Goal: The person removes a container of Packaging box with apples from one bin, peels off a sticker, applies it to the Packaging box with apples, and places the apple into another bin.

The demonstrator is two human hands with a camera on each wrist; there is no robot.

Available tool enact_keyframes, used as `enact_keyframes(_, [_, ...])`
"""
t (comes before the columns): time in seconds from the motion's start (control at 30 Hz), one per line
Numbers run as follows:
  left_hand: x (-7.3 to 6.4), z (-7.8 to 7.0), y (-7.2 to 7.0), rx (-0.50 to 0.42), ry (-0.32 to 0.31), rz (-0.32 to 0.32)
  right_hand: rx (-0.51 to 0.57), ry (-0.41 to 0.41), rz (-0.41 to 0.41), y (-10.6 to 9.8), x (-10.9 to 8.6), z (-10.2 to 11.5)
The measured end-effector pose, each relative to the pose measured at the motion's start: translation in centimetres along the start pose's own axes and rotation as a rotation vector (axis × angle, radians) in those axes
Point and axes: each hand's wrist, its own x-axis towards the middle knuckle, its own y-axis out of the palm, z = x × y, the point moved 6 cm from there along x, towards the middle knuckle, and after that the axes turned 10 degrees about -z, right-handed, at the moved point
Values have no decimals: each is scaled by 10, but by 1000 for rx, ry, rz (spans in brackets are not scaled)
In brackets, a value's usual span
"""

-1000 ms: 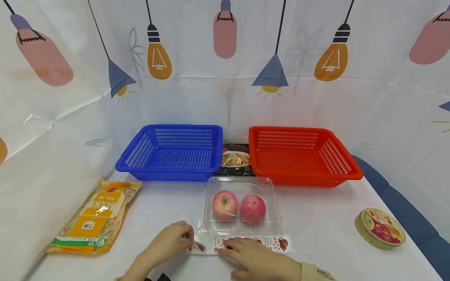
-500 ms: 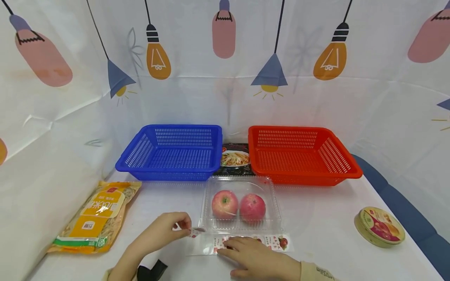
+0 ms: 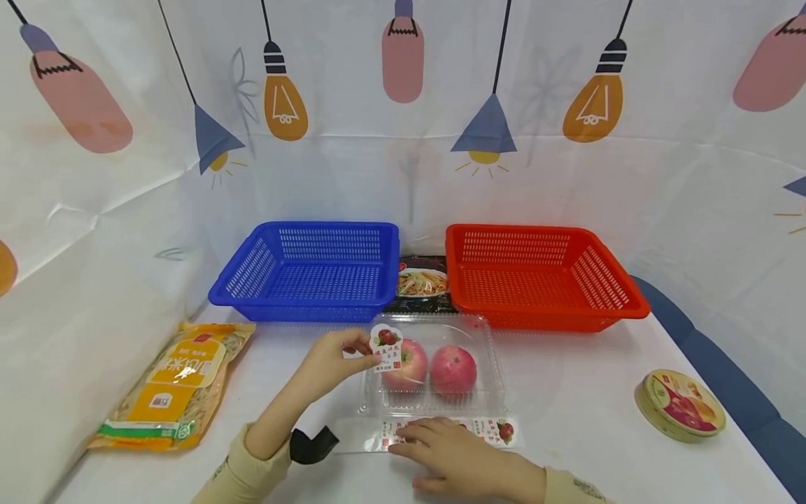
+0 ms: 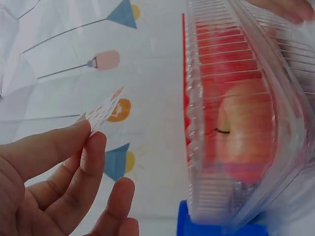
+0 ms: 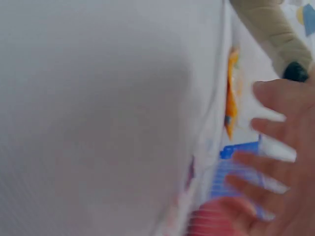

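Note:
My left hand (image 3: 334, 360) pinches a small white sticker (image 3: 387, 350) with an apple picture between thumb and index finger, over the left part of a clear plastic box (image 3: 434, 406). Two red apples (image 3: 453, 369) are inside that closed box, one partly covered by the sticker. In the left wrist view the sticker (image 4: 104, 110) appears nearly edge-on, apart from the box (image 4: 197, 123). Fingers spread, my right hand (image 3: 453, 455) lies over the strip of stickers (image 3: 504, 430) in front of the box and hides its middle. The strip's left end is bare backing.
A blue basket (image 3: 302, 311) and a red basket (image 3: 548, 320) stand behind the box, with a dark food packet (image 3: 422, 283) between them. At left lies a yellow bag (image 3: 170, 388). A round tin (image 3: 683, 406) sits near the table's right edge.
My left hand has peeled the sticker off the strip's left end, then lifted it forward and to the right over the box. My right hand has stayed on the strip.

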Motion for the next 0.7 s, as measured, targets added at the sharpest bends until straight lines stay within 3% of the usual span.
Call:
enact_keyframes(0.1, [9, 3, 8, -31, -7, -2, 123, -16, -228, -25, 5, -3])
enact_keyframes(0.17, [14, 5, 14, -47, -18, -3, 186, 20, -422, -46, 7, -12])
enact_keyframes(0.27, [23, 5, 22, -62, -45, 4, 197, 241, -612, -70, 8, -40])
enact_keyframes(0.33, [29, 4, 27, -68, -58, 14, 225, 465, -635, -78, 7, -64])
enact_keyframes(0.4, [34, 2, 32, -71, -71, 27, 255, 658, -601, -81, 6, -86])
enact_keyframes(0.47, [38, 0, 37, -78, -86, 42, 297, 788, -547, -80, 6, -102])
enact_keyframes(0.6, [43, -2, 48, -73, -90, 65, 333, 886, -443, -73, 8, -118])
enact_keyframes(0.7, [45, -3, 56, -66, -77, 79, 360, 913, -388, -67, 8, -122])
